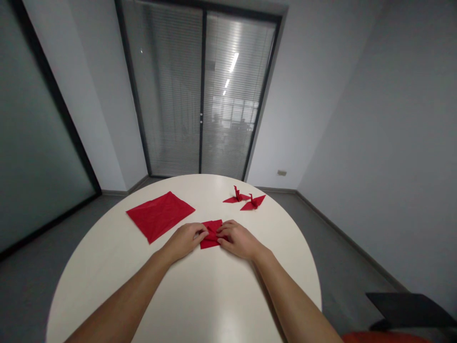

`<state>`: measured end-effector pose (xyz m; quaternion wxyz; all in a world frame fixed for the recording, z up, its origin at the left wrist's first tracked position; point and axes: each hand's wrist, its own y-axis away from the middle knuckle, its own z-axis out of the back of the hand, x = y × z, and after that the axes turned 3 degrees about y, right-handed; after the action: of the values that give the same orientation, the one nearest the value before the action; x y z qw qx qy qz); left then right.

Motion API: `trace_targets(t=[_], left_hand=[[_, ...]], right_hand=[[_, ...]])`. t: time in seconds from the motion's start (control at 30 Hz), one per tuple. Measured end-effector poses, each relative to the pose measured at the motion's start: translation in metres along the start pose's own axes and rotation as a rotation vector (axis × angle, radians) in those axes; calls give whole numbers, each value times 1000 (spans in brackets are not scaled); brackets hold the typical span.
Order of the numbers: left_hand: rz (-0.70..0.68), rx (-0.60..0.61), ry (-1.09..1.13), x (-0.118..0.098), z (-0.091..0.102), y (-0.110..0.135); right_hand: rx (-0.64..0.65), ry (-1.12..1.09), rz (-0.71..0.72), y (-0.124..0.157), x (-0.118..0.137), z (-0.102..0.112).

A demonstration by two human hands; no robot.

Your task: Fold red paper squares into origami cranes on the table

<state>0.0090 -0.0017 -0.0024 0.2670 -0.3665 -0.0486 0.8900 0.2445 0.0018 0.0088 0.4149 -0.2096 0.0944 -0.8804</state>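
A folded piece of red paper (211,242) lies on the table in front of me, with raised folds near its middle. At its left side my left hand (187,238) is closed, thumb and fingertips pinching the paper's folds. My right hand (240,239) rests over the right side with its fingers curled onto the paper, covering that part. Beyond my right hand stand two folded red paper cranes (237,195) with wings spread. To the left of my left hand is a larger flat red sheet (160,214), with crease lines.
The round white table (185,295) fills the lower middle. A dark chair part (410,308) with an orange-red seat (385,337) is at the lower right. Behind the table are a blind-covered glass partition (171,95) and grey walls.
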Motion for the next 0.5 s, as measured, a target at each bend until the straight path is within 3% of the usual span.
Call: trace_targets(t=[0.5], left_hand=[[79, -106, 7, 11, -12, -4]], right_hand=[[-29, -134, -190, 1, 0, -4]])
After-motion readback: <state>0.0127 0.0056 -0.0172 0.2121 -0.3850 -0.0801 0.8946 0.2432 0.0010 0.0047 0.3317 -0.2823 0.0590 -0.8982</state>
